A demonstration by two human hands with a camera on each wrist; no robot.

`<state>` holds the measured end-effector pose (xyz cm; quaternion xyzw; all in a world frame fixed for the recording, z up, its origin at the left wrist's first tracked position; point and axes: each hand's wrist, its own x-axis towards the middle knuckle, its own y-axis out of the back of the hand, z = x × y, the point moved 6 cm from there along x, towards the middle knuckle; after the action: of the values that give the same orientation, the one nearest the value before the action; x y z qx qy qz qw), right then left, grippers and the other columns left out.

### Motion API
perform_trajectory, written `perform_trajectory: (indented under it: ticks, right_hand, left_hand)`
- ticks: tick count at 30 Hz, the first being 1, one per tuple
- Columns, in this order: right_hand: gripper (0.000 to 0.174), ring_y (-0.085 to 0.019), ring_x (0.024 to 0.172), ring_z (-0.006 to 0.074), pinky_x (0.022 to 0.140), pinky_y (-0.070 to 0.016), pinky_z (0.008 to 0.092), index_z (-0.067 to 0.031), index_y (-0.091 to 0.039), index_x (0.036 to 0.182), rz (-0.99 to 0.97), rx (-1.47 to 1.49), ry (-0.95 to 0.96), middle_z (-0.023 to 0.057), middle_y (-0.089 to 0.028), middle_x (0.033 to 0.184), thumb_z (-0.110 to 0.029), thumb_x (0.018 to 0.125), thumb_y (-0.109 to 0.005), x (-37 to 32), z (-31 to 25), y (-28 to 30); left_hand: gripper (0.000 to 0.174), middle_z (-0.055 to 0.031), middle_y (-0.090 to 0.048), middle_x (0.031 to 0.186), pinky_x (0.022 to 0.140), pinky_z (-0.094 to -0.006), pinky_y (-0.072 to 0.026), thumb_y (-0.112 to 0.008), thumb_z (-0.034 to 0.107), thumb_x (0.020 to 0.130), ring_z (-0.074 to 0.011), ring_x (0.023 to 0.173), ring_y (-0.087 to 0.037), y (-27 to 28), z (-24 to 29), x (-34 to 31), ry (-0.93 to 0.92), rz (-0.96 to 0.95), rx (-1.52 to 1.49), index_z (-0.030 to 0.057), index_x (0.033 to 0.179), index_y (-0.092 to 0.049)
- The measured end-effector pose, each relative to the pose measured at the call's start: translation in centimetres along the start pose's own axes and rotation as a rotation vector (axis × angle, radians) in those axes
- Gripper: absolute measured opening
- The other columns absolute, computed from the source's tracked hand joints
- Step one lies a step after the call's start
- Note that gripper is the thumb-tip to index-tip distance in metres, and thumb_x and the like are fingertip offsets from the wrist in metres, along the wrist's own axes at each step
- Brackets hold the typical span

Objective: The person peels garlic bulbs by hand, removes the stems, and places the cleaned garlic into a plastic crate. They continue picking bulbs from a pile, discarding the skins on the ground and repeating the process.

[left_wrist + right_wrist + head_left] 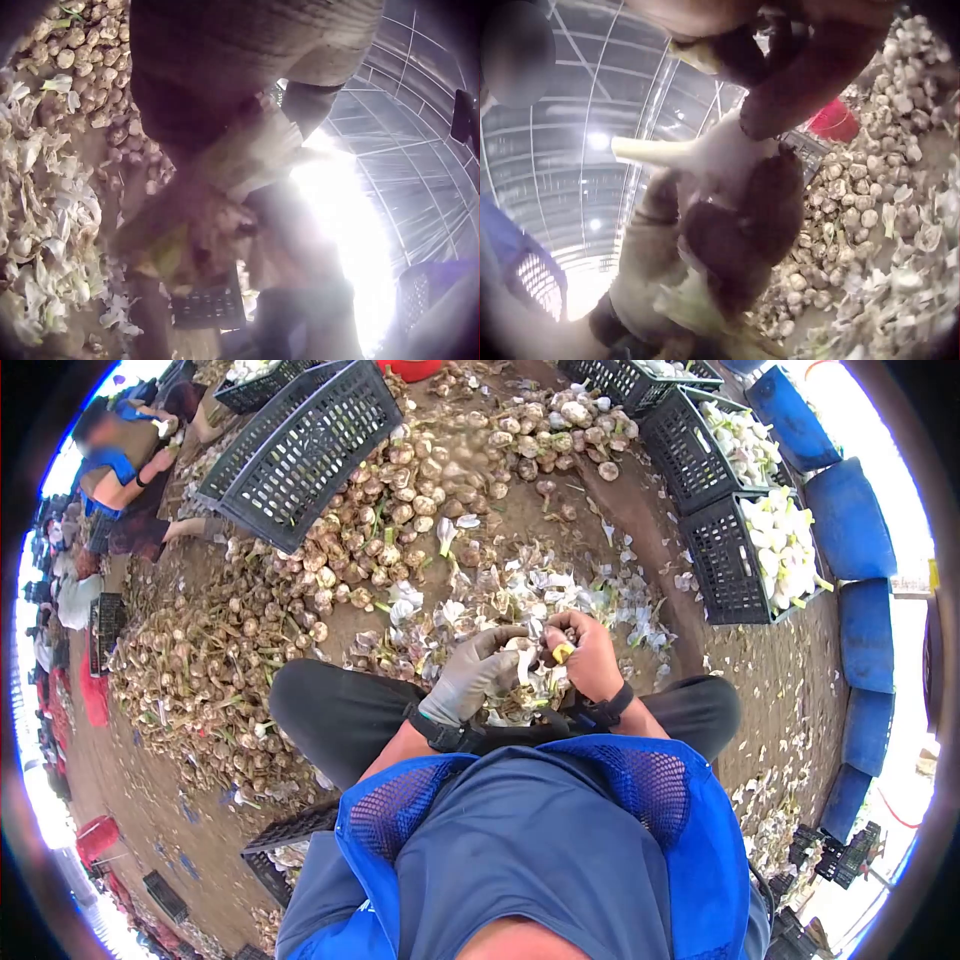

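Note:
A pale garlic bulb with a cut stem (pixel 724 154) is pinched by my gloved left hand (pixel 474 676), low in front of my lap. My bare right hand (pixel 590 661) meets it from the other side, its thumb and fingers on the bulb in the right wrist view. Something yellow (pixel 563 652) shows at the right fingers; what it is cannot be told. Loose peel hangs below the left fingers (pixel 742 225). The left wrist view is blurred around the hands.
Unpeeled garlic (pixel 200 670) is heaped at the left and ahead, with scattered skins (pixel 520 580) before my legs. Black crates (pixel 715 560) of white garlic stand at the right beside blue barrels (pixel 850 520). An empty-looking crate (pixel 310 455) leans ahead. Another person (pixel 120 470) sits at the upper left.

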<state>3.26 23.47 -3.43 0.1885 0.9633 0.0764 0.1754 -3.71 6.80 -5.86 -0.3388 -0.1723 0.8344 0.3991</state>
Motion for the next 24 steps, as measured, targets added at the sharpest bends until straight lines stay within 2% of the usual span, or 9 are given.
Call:
perform_trajectory:
  ticks: [2, 4, 6, 7, 10, 14, 19, 23, 24]
  right_hand:
    - [0.011, -0.064, 0.080, 0.0124, 0.074, -0.0528, 0.0304, 0.0013, -0.070, 0.104, 0.002, 0.065, 0.022, 0.0059, -0.072, 0.089, -0.005, 0.095, -0.068, -0.2, -0.7, 0.2]
    - [0.012, -0.066, 0.083, 0.0178, 0.077, -0.0531, 0.0328, 0.0009, -0.070, 0.104, -0.017, 0.040, 0.120, 0.0101, -0.072, 0.093, -0.006, 0.094, -0.071, -0.6, -1.6, -0.2]
    - [0.017, -0.068, 0.086, 0.0260, 0.079, -0.0530, 0.0356, -0.0006, -0.070, 0.108, -0.069, -0.310, 0.468, 0.0149, -0.070, 0.095, -0.005, 0.091, -0.071, -1.4, -3.9, -0.4]
    - [0.017, -0.067, 0.088, 0.0363, 0.078, -0.0533, 0.0407, -0.0018, -0.070, 0.106, -0.070, -0.340, 0.456, 0.0183, -0.068, 0.093, -0.003, 0.089, -0.070, -1.2, -3.3, -0.3]
    - [0.014, -0.065, 0.087, 0.0396, 0.075, -0.0522, 0.0449, -0.0034, -0.068, 0.097, -0.075, -0.471, 0.522, 0.0168, -0.067, 0.090, 0.001, 0.084, -0.067, -1.7, -4.0, -0.8]
    - [0.012, -0.065, 0.082, 0.0372, 0.070, -0.0510, 0.0418, -0.0017, -0.066, 0.091, -0.154, -0.593, 0.513, 0.0142, -0.066, 0.086, 0.004, 0.081, -0.067, -1.3, -4.3, -1.3]
    - [0.019, -0.063, 0.086, 0.0395, 0.072, -0.0483, 0.0489, -0.0078, -0.062, 0.090, -0.053, -0.557, 0.480, 0.0150, -0.063, 0.086, 0.001, 0.073, -0.067, -0.5, -4.1, -1.6]
    - [0.018, -0.064, 0.088, 0.0394, 0.074, -0.0495, 0.0480, -0.0062, -0.063, 0.092, -0.079, -0.595, 0.475, 0.0152, -0.065, 0.091, 0.000, 0.075, -0.068, 0.3, -2.2, -1.3]
    - [0.017, -0.066, 0.087, 0.0364, 0.075, -0.0507, 0.0449, -0.0038, -0.064, 0.094, 0.012, -0.597, 0.397, 0.0149, -0.067, 0.092, -0.002, 0.079, -0.069, 0.8, -1.4, -0.5]
  left_hand:
    - [0.055, -0.0046, -0.070, 0.111, 0.069, -0.0230, -0.0544, -0.077, 0.029, 0.093, -0.0085, 0.087, -0.065, 0.6, -0.3, 0.1, -0.042, 0.026, 0.010, 0.0007, 0.136, -0.057]
    - [0.053, -0.0043, -0.070, 0.112, 0.070, -0.0234, -0.0546, -0.078, 0.027, 0.093, -0.0083, 0.089, -0.065, 0.8, -0.3, 0.1, -0.031, 0.048, 0.027, 0.0004, 0.135, -0.058]
    - [0.052, -0.0040, -0.070, 0.112, 0.072, -0.0238, -0.0549, -0.078, 0.025, 0.093, -0.0081, 0.091, -0.065, 0.9, -0.7, 0.1, -0.018, 0.067, 0.043, 0.0001, 0.134, -0.059]
    - [0.050, -0.0038, -0.070, 0.113, 0.073, -0.0241, -0.0549, -0.079, 0.023, 0.092, -0.0080, 0.091, -0.065, 1.0, -0.8, 0.1, -0.051, 0.060, 0.067, -0.0002, 0.133, -0.060]
    - [0.048, -0.0039, -0.071, 0.115, 0.075, -0.0249, -0.0550, -0.080, 0.020, 0.091, -0.0086, 0.093, -0.066, 1.4, -1.0, 0.0, -0.089, 0.071, 0.119, -0.0010, 0.131, -0.062]
    - [0.050, -0.0053, -0.072, 0.114, 0.076, -0.0254, -0.0552, -0.081, 0.021, 0.090, -0.0099, 0.094, -0.067, 1.8, -0.7, -0.1, -0.041, 0.061, 0.105, -0.0024, 0.130, -0.062]
    - [0.053, -0.0095, -0.073, 0.112, 0.075, -0.0266, -0.0566, -0.082, 0.024, 0.088, -0.0128, 0.093, -0.070, 2.3, -0.6, 0.6, -0.025, -0.021, -0.027, -0.0027, 0.129, -0.062]
    - [0.056, -0.0139, -0.073, 0.111, 0.069, -0.0332, -0.0605, -0.083, 0.023, 0.085, -0.0205, 0.087, -0.073, 1.3, -0.3, 0.1, -0.027, -0.131, -0.177, -0.0028, 0.130, -0.061]
    - [0.056, -0.0139, -0.073, 0.111, 0.069, -0.0332, -0.0605, -0.083, 0.023, 0.085, -0.0205, 0.087, -0.073, 1.4, -0.5, 0.0, -0.026, -0.132, -0.179, -0.0028, 0.130, -0.061]
